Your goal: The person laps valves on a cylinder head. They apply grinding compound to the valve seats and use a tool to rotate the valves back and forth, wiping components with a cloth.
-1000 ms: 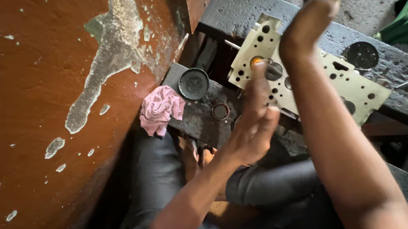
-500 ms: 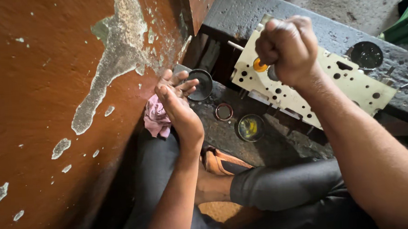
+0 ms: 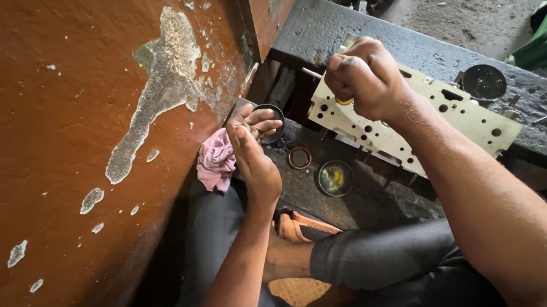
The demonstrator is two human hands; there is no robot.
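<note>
right hand barely moves since before, fist gripping a thin stick | left hand loosely open, empty | small round tin holds yellow paste

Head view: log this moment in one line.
left hand: near pink rag | right hand: fist on thin tool over gasket

Dark bench, perforated plate, pink rag

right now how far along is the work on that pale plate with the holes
Done: the pale plate lies on the dark bench. In hand: the right hand, fisted, presses a thin tool onto it; the left hand hovers by the pink rag. Left: ring and small dish lie untouched.
</note>
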